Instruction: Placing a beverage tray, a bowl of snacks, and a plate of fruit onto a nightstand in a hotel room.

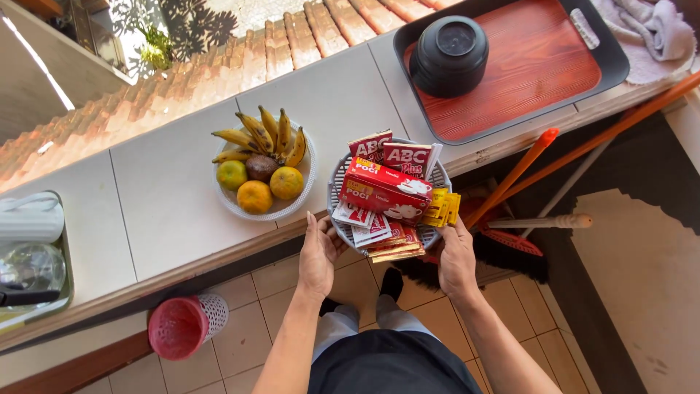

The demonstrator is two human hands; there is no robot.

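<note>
Basket [337, 191] of sachets and boxes is sitting at the counter's [168, 197] near edge, left hand [319, 255] and right hand [456, 257] gripping its two sides. Fruit bowl [310, 182] is lying just left of it, bananas [266, 135] resting behind the oranges [255, 195]. Tray [532, 66] is sitting behind and right, upturned bowl [448, 55] on it, cloth [652, 29] at its right. Bin [182, 327] is standing on the floor, lower left. Brooms [539, 190] are leaning right of the basket.

- Basket [337, 191]: grey slotted plastic, matt.
- Sachets [379, 232] at its 6 o'clock: glossy foil.
- Box [384, 191]: glossy red card.
- Worktop [168, 190]: smooth pale tiles.
- Tray [525, 73]: wood-look base, black plastic rim.
</note>
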